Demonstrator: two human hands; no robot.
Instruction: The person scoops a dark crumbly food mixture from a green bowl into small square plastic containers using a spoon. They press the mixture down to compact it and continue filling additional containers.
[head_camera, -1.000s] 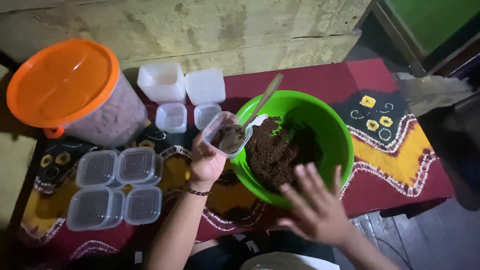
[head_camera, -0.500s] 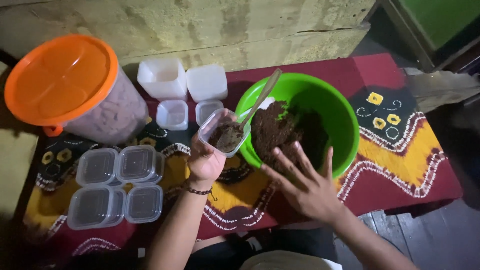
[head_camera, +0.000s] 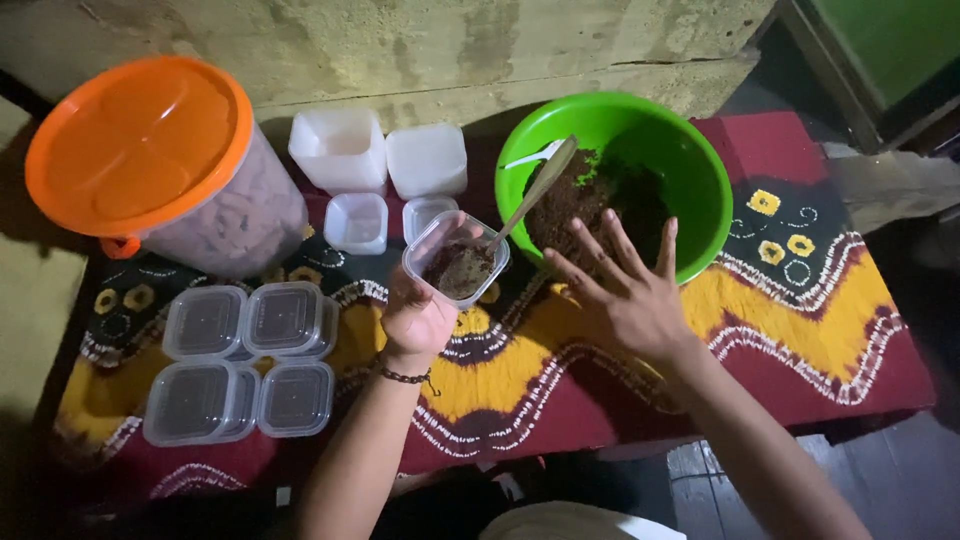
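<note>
Over the patterned cloth: we are working from above, looking down at our own two hands.
Right fingers: we are spreading our right hand (head_camera: 625, 300) wide and flat, fingertips (head_camera: 610, 228) splayed and gripping nothing, hovering at the near rim of the green bowl (head_camera: 700, 160).
Left fingers: we are curling our left hand (head_camera: 420, 315) up around the underside of a small clear tub (head_camera: 455, 258), which is holding a little dark brown mixture.
Spoon: a long spoon (head_camera: 530, 195) is resting with its tip in the tub and its handle slanting up and to the right, over the bowl's edge; its long axis is running from lower left to upper right.
Which hand is nearer: we are keeping the open right hand just beside the spoon's handle, down and to its right; the left hand is busy under the tub.
Bowl: dark crumbly mixture (head_camera: 600, 200) is filling it, with a white plastic spoon (head_camera: 530, 155) lying at the far left rim.
Farther out: lidded tubs (head_camera: 245, 360) are standing at left, empty ones (head_camera: 380, 175) behind, and an orange-lidded jar (head_camera: 160, 160) at far left on the cloth (head_camera: 800, 300).
</note>
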